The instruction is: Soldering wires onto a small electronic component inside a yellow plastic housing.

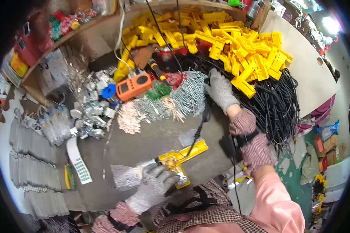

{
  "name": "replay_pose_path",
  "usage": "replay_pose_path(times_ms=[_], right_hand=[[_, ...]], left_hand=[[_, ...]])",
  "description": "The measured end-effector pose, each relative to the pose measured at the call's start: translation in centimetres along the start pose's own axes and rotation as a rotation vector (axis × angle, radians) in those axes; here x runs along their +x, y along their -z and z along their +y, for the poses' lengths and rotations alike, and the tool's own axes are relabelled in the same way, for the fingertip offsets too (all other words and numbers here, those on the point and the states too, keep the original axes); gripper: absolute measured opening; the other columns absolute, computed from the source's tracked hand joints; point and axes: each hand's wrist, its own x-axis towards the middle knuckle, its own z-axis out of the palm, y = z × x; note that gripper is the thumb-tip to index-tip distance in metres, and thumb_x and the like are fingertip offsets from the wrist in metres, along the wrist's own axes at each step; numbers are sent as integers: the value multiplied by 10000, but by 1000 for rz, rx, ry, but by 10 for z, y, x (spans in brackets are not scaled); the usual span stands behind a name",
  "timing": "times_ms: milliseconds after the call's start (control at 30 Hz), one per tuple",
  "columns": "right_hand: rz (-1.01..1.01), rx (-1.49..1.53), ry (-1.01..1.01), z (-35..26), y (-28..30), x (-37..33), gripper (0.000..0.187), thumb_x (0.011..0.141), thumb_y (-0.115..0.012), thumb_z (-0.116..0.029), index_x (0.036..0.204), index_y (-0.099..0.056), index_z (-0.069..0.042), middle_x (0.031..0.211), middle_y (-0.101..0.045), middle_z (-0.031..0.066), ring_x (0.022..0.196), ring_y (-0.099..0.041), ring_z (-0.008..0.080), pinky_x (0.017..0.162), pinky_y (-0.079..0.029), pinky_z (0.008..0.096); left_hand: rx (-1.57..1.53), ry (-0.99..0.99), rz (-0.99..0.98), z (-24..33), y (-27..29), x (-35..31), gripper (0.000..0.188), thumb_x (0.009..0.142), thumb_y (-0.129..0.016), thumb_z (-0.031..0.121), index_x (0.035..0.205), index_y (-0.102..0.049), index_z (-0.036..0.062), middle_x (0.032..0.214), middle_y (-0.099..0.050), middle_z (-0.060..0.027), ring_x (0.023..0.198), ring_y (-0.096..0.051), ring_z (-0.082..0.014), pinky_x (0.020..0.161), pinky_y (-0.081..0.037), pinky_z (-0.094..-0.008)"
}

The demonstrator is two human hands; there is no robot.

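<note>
My left hand (155, 182), in a grey knit glove, is closed on the lower part of a yellow plastic housing (192, 152) on the work table. Thin wires and small parts show inside the housing, and a black cord (198, 130) runs from it toward the far side. Farther off, my gloved right hand (220, 91) reaches between a heap of long screws (188, 93) and the yellow housing pieces (243, 86). Its fingertips are lost among dark parts there, so their grip is unclear. Clear plastic bags (124, 178) lie beside my left hand.
Black cords (270, 106) are heaped at the right. An orange meter (134, 87), a screwdriver (157, 70) and a blue spool (109, 91) lie behind piles of small pale parts (128, 118). A label strip (78, 161) and stacked grey strips (35, 174) lie left. Cables hang overhead.
</note>
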Motion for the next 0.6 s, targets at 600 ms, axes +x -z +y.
replay_pose_path(times_ms=[600], right_hand=[[-439,-87,1008,-214,44,118,243,794,-686,-165,1017,-725,-77,930,-717,184,916,-707,370,785,-547,466]], left_hand=[[2,-31,-29,-39,13,-25,527,843,-743,378,1314,-612,182,1129,-660,-32,1121,-625,-200,926,-441,-416]])
